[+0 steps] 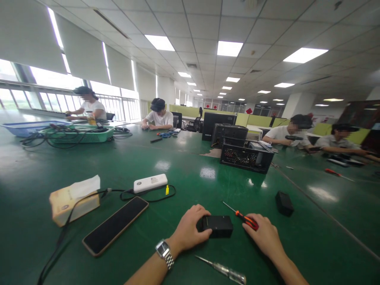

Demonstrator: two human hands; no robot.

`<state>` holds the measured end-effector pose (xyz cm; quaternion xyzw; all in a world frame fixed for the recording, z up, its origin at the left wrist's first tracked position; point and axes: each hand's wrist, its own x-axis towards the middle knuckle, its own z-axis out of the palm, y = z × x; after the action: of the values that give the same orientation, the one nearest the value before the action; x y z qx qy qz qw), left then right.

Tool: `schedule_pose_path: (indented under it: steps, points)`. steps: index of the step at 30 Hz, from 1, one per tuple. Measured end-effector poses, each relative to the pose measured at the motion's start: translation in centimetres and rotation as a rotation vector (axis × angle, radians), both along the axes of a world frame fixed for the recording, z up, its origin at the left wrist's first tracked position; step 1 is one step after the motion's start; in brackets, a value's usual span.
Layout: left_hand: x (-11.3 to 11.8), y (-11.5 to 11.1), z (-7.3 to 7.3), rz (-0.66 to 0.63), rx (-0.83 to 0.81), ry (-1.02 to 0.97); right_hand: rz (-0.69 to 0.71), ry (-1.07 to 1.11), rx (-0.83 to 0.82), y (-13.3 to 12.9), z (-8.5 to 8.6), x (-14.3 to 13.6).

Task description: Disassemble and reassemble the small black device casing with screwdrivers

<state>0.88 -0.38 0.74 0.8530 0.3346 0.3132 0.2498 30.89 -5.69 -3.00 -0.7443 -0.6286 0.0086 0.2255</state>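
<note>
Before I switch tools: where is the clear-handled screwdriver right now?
In the head view, the clear-handled screwdriver lies on the green table at the bottom edge, just right of center, nearer you than the black box.

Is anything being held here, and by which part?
The left hand grips the black box at its left end; the right hand is on the red-and-black handle of a screwdriver.

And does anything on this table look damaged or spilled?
One oddity: a ragged brown patch on the green tabletop, just left of the open computer case. The green surface may be torn there, though I can't be sure. I see no obvious spill.
</note>
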Motion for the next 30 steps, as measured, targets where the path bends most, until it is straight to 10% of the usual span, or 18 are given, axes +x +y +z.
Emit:
schedule_pose_path:
  steps: [18, 23, 30]
  points:
    - [0.1, 0.1, -0.1, 0.043, 0.019, -0.013, -0.071, 0.518, 0.179, -0.3, 0.1, 1.7]
    - [0.3, 0.0, -0.4, 0.057, 0.001, -0.054, -0.165, 0.977, 0.528, 1.0, 3.9, 1.0]
    - [0.1, 0.3, -0.6, 0.035, 0.01, -0.066, 0.014, 1.192, 0.503, 3.9, 11.3, -0.5]
